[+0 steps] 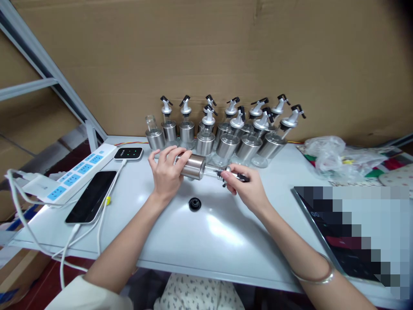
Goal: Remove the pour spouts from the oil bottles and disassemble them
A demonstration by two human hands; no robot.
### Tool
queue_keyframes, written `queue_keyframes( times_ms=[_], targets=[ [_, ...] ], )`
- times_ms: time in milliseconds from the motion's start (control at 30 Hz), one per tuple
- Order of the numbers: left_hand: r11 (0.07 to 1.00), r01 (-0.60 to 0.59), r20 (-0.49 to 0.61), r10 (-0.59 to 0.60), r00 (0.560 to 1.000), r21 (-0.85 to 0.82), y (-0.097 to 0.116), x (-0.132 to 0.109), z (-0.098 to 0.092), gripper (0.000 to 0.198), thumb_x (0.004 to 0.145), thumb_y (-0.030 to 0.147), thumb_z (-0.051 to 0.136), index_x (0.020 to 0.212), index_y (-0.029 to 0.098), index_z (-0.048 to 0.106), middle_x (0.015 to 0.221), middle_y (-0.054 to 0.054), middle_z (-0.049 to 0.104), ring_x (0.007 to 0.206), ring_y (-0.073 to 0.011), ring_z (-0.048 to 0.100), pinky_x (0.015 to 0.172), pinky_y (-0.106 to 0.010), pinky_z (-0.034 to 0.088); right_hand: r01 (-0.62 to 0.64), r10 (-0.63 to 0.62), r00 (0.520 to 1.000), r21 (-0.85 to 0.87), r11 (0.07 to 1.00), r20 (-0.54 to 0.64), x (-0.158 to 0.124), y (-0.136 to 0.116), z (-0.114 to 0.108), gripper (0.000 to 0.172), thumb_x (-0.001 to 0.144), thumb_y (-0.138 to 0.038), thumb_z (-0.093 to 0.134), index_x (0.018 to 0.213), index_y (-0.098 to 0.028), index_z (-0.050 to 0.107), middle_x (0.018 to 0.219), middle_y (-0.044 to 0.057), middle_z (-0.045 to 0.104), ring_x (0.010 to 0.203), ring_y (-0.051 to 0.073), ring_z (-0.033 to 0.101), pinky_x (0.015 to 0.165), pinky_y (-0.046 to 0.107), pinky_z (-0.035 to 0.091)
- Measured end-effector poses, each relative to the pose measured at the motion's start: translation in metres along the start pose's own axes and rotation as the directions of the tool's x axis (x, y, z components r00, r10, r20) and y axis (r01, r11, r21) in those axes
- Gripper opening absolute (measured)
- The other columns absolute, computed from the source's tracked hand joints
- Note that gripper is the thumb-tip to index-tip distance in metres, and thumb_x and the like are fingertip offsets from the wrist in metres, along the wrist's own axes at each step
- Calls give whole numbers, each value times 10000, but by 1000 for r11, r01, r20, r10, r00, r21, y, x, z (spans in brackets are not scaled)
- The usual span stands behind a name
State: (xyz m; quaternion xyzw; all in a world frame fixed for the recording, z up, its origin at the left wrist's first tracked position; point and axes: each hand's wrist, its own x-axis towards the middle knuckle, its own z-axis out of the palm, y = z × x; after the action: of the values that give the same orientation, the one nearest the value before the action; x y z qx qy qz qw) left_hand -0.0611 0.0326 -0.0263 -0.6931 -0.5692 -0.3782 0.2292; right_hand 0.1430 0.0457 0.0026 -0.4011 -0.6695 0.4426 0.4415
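Brown cardboard (206, 51) stands behind the pale table (167, 245), and mid-frame the bottle (195, 167) is held tipped on its side, the left hand (168, 174) with fingers curled round its steel sleeve, the right hand (248, 186) with fingers pinched on the pourer (242, 177) at its neck; I can't tell whether that's fully seated. If the left grip slackens, the smooth sleeve could slip; a careless swing might topple the standing bottles (227, 147) just behind.

The head view looks forward and down, close over the table (180, 241) from its near edge, toward the cardboard (209, 51) behind.
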Motion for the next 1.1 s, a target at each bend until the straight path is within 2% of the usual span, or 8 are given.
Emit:
queue_keyframes(
  times_ms=[133,300,400,533,633,767,967,1100],
  targets=[
    [1000,-2,-3,2,1000,-5,-5,3,-3,448,769,43,512,1081,354,590,1081,3,658,1108,-232,533,1060,-510,122,33,-32,999,-18,999,27,-1,3,3,295,734,-414,606,594,-179,497,476,-57,409,431,65,342,418,211,274],
    [999,-14,11,14,1000,35,-13,9,-7,428,758,43,523,1046,352,593,1045,16,658,1116,-224,527,1074,-532,55,203,-198,979,-225,953,43,-3,8,5,176,760,-346,606,782,-172,583,569,-37,501,496,82,430,472,209,370],
    [999,-10,62,7,998,51,-15,11,-8,437,742,45,526,1066,333,577,1069,2,650,1109,-231,532,1068,-546,45,347,-340,936,-379,858,88,-2,12,3,188,806,-347,581,897,-182,579,643,-13,569,527,99,481,479,222,397],
    [998,-1,65,-3,998,59,-13,10,-8,441,719,63,537,1088,304,556,1085,-19,639,1101,-239,536,1065,-542,51,531,-555,821,-533,659,131,1,16,-2,224,861,-345,548,1016,-183,546,762,37,629,647,144,567,550,260,431],
    [999,23,84,-27,996,46,-12,10,-9,451,708,59,530,1095,291,542,1095,-31,631,1100,-241,535,1056,-534,67,573,-621,767,-612,546,164,2,19,-4,255,876,-336,539,1084,-191,518,762,37,621,683,164,577,595,285,423],
    [997,68,111,-71,991,31,-8,10,-8,443,718,52,510,1094,285,525,1102,-42,626,1107,-241,525,1036,-520,102,572,-658,732,-687,449,179,4,20,-5,268,892,-292,521,1141,-208,468,806,36,624,714,174,577,636,309,392],
    [985,147,226,-123,966,-93,1,8,-2,412,702,41,521,1054,256,529,1075,-22,628,1069,-226,543,1010,-466,191,560,-699,706,-695,451,115,5,25,-6,313,866,-244,561,1145,-230,420,896,44,618,773,182,564,695,344,398],
    [929,322,239,-276,931,-181,-7,6,6,458,667,91,625,1085,242,516,1090,-39,615,1064,-254,539,971,-450,283,520,-727,683,-653,550,-69,6,25,-9,329,849,-226,567,1123,-257,388,969,61,567,859,196,545,605,304,418]
  ],
)
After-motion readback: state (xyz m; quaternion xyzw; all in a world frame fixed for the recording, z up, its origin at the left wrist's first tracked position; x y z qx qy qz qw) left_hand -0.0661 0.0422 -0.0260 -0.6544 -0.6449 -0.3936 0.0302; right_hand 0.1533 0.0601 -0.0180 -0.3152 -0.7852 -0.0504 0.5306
